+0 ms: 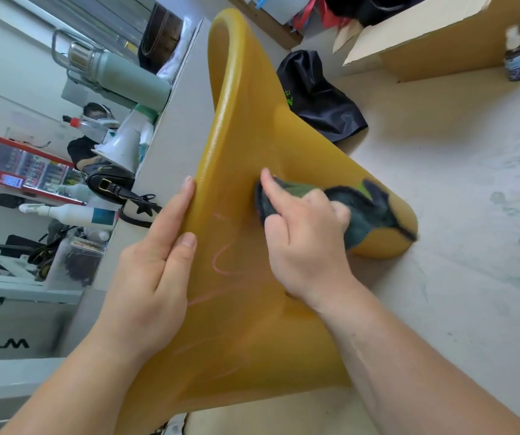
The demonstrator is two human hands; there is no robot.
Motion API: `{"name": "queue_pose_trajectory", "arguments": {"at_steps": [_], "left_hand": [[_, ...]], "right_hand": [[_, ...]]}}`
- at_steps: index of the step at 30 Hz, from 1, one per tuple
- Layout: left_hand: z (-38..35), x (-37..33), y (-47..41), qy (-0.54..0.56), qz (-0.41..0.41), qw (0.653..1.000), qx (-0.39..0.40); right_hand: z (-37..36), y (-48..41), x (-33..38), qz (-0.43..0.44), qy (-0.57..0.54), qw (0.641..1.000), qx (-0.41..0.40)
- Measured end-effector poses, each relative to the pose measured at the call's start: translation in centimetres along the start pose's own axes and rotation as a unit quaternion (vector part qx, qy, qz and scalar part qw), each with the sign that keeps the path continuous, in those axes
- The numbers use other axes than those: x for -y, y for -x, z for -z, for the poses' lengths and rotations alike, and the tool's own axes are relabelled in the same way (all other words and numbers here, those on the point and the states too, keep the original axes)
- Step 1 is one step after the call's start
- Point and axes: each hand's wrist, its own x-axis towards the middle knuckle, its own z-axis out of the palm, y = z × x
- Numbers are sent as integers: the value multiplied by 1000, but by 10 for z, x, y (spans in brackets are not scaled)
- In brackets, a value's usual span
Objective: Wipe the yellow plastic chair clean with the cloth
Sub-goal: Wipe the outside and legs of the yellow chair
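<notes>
Beyond the yellow plastic chair (246,146), a cardboard box (434,48) is sitting open, its contents hidden from you. The chair is lying on the pale floor (471,246), glossy and showing pink scribbles. Your left hand (155,271) is resting straight-fingered on its rim, and your right hand (305,243) is gripping the dark cloth (365,211) against it.

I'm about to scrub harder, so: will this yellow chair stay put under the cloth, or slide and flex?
Likely to shift: the left hand steadies the yellow chair at its rim while the right hand presses the cloth. Its smooth, glossy shell would probably slide on the pale surface. The moulded plastic looks thin, so it may flex a little.
</notes>
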Motion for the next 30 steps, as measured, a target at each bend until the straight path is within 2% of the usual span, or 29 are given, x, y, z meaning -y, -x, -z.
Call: {"name": "queue_pose_trajectory", "arguments": {"at_steps": [2, 5, 8, 12, 14, 18, 21, 25, 30], "left_hand": [[0, 4, 0, -11, -6, 1000, -2], [0, 8, 0, -24, 0, 1000, -4], [1, 9, 0, -29, 1, 1000, -1], [0, 4, 1, -38, -4, 999, 9], [0, 2, 1, -40, -7, 999, 6], [1, 5, 0, -45, -7, 999, 0], [0, 3, 1, -51, 4, 999, -6], [1, 8, 0, -60, 2, 998, 4], [0, 5, 0, -49, 0, 999, 0]], "right_hand": [[4, -7, 3, 34, -102, 994, -6], [-1, -8, 11, 44, -254, 966, 15], [-19, -14, 1, 88, -223, 966, -93], [-34, -12, -20, 113, -145, 967, -178], [-42, -13, -22, 141, -119, 962, -201], [-54, -27, -14, 201, -148, 943, -221], [-51, -45, -7, 163, -177, 937, -254], [-51, -61, -11, 45, -190, 941, -277], [-63, -28, -16, 43, -186, 949, -251]]}}
